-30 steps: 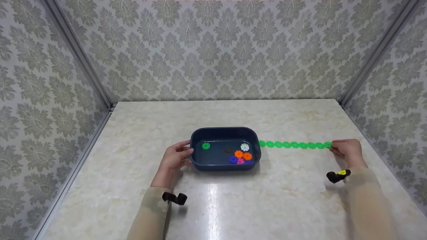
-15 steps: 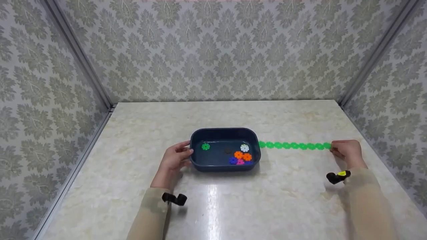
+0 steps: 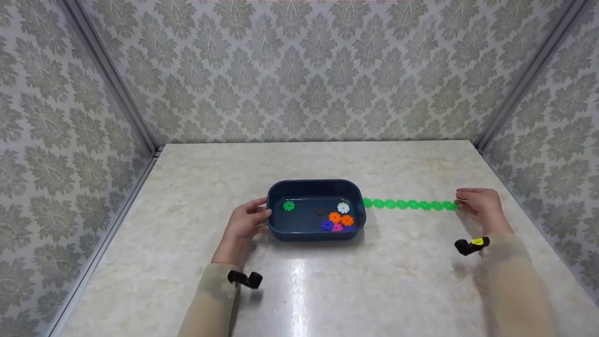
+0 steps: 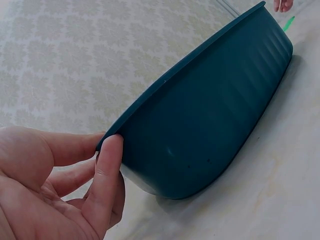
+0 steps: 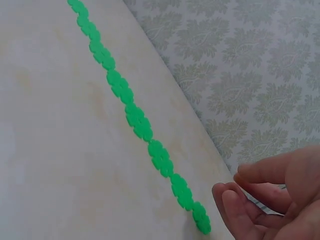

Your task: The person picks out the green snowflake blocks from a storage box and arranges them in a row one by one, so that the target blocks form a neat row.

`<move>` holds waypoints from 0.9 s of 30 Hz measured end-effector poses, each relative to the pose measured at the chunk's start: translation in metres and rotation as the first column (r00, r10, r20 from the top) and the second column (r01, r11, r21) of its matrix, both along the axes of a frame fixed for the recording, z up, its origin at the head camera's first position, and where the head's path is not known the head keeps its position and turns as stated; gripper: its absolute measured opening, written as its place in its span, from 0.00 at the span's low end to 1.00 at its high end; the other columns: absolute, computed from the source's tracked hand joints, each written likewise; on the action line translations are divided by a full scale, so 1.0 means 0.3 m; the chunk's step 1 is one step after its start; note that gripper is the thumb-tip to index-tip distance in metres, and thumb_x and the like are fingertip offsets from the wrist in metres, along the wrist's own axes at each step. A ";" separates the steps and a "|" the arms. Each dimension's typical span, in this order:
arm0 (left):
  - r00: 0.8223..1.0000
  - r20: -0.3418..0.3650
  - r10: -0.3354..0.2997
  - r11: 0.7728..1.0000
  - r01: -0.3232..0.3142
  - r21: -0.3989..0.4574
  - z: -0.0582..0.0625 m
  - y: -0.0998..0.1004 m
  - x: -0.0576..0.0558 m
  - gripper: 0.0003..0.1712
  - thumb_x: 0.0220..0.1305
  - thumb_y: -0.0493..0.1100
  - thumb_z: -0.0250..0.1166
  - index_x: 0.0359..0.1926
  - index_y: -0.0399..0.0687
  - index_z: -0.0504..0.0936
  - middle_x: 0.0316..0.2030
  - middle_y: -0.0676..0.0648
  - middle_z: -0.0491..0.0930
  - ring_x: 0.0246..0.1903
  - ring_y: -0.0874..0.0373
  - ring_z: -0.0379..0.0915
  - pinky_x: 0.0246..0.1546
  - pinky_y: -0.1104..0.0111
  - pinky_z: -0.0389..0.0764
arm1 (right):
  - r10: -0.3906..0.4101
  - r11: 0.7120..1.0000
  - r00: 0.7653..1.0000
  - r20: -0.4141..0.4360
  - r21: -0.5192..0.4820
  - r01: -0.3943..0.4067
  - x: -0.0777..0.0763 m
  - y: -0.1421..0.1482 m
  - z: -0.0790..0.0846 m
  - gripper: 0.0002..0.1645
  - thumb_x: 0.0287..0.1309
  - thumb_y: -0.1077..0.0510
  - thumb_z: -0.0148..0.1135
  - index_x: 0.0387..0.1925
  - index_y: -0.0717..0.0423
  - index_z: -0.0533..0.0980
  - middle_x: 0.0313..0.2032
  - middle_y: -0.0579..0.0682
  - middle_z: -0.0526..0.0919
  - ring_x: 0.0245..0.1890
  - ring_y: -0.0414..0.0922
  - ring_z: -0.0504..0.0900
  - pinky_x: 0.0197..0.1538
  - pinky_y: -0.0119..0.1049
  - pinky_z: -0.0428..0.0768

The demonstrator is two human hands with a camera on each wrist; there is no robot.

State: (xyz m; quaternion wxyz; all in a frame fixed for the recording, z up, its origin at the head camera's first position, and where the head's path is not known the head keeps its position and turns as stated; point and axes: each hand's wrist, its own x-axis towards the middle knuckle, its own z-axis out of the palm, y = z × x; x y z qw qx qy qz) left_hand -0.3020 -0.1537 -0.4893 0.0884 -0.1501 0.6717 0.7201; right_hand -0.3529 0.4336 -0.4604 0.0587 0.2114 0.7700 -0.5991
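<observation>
A dark blue plastic bin (image 3: 299,236) sits mid-table, and my left hand (image 3: 243,219) grips its left end. In the left wrist view, thumb and fingers (image 4: 107,160) of that hand are at the bin's rim. From the bin's right side a straight chain of green snowflake discs (image 3: 413,204) runs rightward. My right hand (image 3: 482,206) is at the chain's right end and overlaps it in the head view. The right wrist view shows the fingers loosely bent, holding nothing, just beside the last green disc (image 5: 201,218).
Inside the bin lie loose snowflake discs: a green one (image 3: 288,206) at left, a white one (image 3: 343,208), orange ones (image 3: 346,220), a purple one (image 3: 327,225) and a pink one (image 3: 337,227). Patterned walls (image 3: 299,70) enclose the marbled table (image 3: 210,168) at the back and sides.
My right hand has let go of the chain's right end and shifted slightly left, its fingers parting. The left hand, bin and chain stay nearly in place.
</observation>
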 end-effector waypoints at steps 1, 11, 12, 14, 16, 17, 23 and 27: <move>1.000 0.000 -0.003 1.000 0.003 -0.001 -0.002 -0.001 -0.001 0.28 0.68 0.34 0.68 0.68 0.48 0.77 0.48 0.44 0.76 0.34 0.58 0.79 0.32 0.67 0.85 | 0.009 1.000 1.000 -0.004 -0.013 -0.009 -0.002 -0.008 0.003 0.38 0.72 0.58 0.61 0.76 0.67 0.60 0.28 0.31 0.79 0.32 0.30 0.85 0.46 0.26 0.86; 1.000 0.000 -0.002 1.000 0.002 0.010 0.000 -0.001 -0.001 0.27 0.69 0.35 0.67 0.68 0.49 0.78 0.47 0.44 0.75 0.34 0.57 0.78 0.30 0.68 0.83 | 0.145 0.989 0.989 -0.028 0.023 -0.145 -0.016 -0.132 0.061 0.38 0.73 0.54 0.60 0.76 0.65 0.60 0.31 0.28 0.81 0.35 0.28 0.86 0.49 0.25 0.85; 1.000 -0.001 0.000 1.000 0.000 0.011 -0.001 -0.001 -0.002 0.27 0.69 0.35 0.67 0.68 0.49 0.78 0.47 0.44 0.76 0.33 0.57 0.78 0.30 0.68 0.83 | 0.154 0.988 0.988 -0.028 0.034 -0.153 -0.018 -0.146 0.066 0.38 0.74 0.54 0.60 0.76 0.64 0.61 0.31 0.28 0.81 0.35 0.28 0.86 0.49 0.25 0.85; 1.000 -0.013 -0.009 1.000 0.009 0.004 -0.003 -0.002 -0.002 0.27 0.69 0.35 0.67 0.68 0.49 0.78 0.47 0.45 0.76 0.31 0.58 0.79 0.29 0.69 0.83 | 0.174 0.984 0.984 -0.032 0.046 -0.172 -0.023 -0.173 0.073 0.36 0.74 0.54 0.59 0.76 0.63 0.62 0.33 0.29 0.81 0.36 0.28 0.86 0.50 0.25 0.85; 0.999 -0.029 -0.019 1.000 0.019 0.002 -0.007 -0.003 -0.002 0.28 0.69 0.35 0.67 0.69 0.48 0.77 0.45 0.45 0.77 0.29 0.60 0.79 0.27 0.70 0.83 | 0.196 0.979 0.980 -0.034 0.054 -0.194 -0.028 -0.198 0.081 0.35 0.75 0.54 0.58 0.76 0.63 0.62 0.35 0.31 0.82 0.37 0.28 0.86 0.51 0.25 0.85; 0.999 -0.036 -0.023 1.000 0.023 0.002 -0.009 -0.004 -0.001 0.28 0.70 0.34 0.67 0.69 0.47 0.77 0.45 0.45 0.77 0.28 0.60 0.79 0.26 0.70 0.82 | 0.204 0.978 0.978 -0.033 0.055 -0.202 -0.031 -0.211 0.084 0.35 0.75 0.54 0.58 0.76 0.62 0.63 0.37 0.33 0.82 0.37 0.28 0.86 0.51 0.25 0.84; 0.999 -0.046 -0.023 1.000 0.024 0.016 -0.008 -0.007 0.003 0.27 0.70 0.34 0.66 0.69 0.45 0.77 0.43 0.46 0.78 0.26 0.61 0.79 0.24 0.71 0.82 | 0.259 0.964 0.966 -0.028 0.071 -0.256 -0.041 -0.291 0.101 0.33 0.76 0.53 0.56 0.76 0.59 0.64 0.61 0.54 0.77 0.40 0.28 0.85 0.57 0.28 0.83; 0.999 -0.037 -0.017 1.000 0.018 0.020 -0.006 -0.006 0.003 0.27 0.70 0.34 0.66 0.68 0.45 0.77 0.44 0.46 0.78 0.27 0.61 0.79 0.25 0.71 0.82 | 0.292 0.955 0.955 -0.040 0.060 -0.290 -0.043 -0.341 0.110 0.33 0.76 0.53 0.56 0.75 0.60 0.64 0.71 0.63 0.70 0.41 0.28 0.85 0.56 0.28 0.83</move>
